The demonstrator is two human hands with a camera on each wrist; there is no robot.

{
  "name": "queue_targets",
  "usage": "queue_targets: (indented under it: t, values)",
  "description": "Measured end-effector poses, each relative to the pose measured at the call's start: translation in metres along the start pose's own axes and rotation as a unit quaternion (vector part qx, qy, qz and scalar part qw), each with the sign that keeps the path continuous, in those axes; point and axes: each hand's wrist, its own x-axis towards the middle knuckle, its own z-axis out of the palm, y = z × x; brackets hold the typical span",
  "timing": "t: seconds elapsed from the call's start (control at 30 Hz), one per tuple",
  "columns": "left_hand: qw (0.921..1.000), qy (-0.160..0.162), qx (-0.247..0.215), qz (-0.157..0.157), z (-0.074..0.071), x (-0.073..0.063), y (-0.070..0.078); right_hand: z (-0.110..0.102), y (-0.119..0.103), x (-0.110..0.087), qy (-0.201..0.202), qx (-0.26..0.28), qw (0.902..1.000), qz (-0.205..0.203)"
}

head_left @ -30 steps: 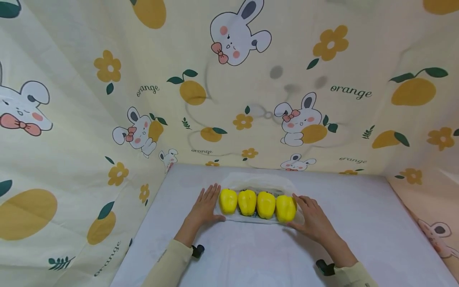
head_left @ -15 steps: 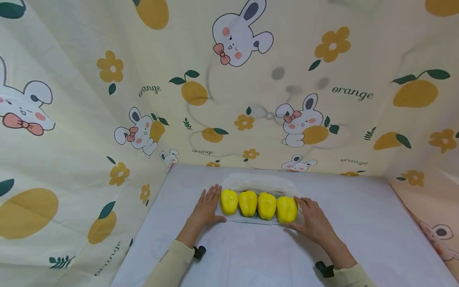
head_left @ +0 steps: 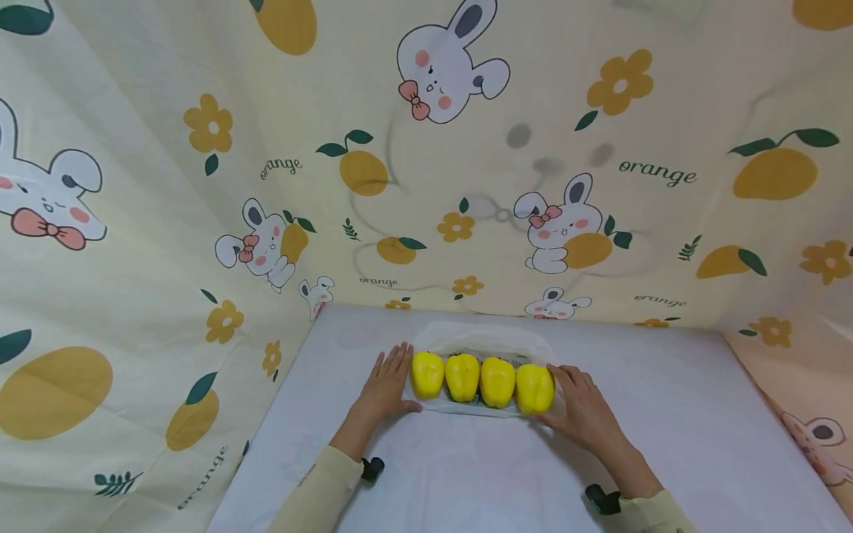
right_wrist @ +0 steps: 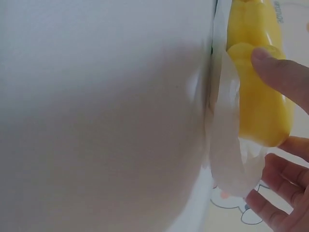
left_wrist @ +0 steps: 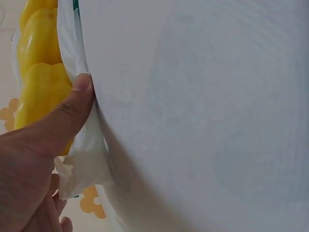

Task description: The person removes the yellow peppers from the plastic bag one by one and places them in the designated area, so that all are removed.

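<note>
Evidently the four yellow peppers (head_left: 497, 383) stand in a side-by-side row on thin white plastic (right_wrist: 227, 150); whether it partly encloses them is unclear. The right hand (head_left: 583, 407) pinches the rightmost pepper (head_left: 535, 389) between thumb and index finger, likely to keep the row's end from shifting. The left hand (head_left: 384, 383) has its fingers straight beside the leftmost pepper (head_left: 427, 375), thumb resting on the plastic's near edge, perhaps steadying it. Beneath spreads a pale table (head_left: 460, 474); behind and at both sides hangs cream cloth (head_left: 373, 74) printed with rabbits and oranges.
</note>
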Motion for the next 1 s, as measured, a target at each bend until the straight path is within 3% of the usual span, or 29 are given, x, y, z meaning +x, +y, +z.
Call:
queue_targets:
  t: [0.5, 1.0]
  values:
    - [0.9998, -0.014, -0.009, -0.011, 0.001, 0.0, 0.003, -0.012, 0.0, -0.006, -0.002, 0.028, 0.9996, 0.009]
    - [1.0, -0.002, -0.005, -0.001, -0.004, -0.003, 0.004, -0.035, 0.002, -0.008, 0.044, 0.085, 0.9953, -0.015]
